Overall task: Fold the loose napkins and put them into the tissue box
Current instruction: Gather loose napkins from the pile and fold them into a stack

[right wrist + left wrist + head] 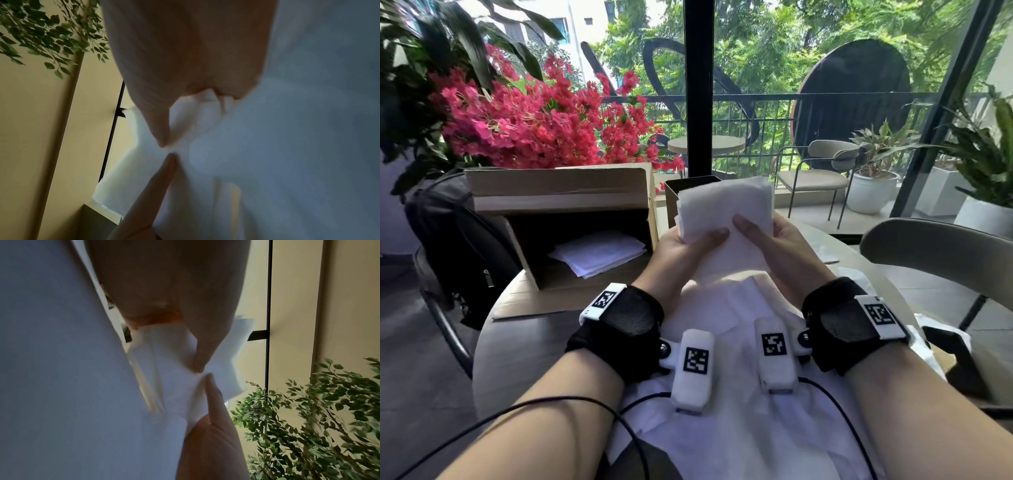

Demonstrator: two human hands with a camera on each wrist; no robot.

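Head view shows me my left hand (681, 250) and right hand (774, 240) both pinching a folded white napkin (726, 209) upright between them, just before the dark tissue box (671, 195).

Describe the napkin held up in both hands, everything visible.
The napkin is white, soft and slightly fuzzy, paper-like, folded into a rough rectangle with layered edges showing at its corners. It is held upright above the table, in front of the dark tissue box. The left hand and right hand pinch its lower edge, thumbs on the near face, fingers behind. The wrist views show the paper bunching into creases at each pinch. Its lower edge meets the pile of loose napkins; contact cannot be told.
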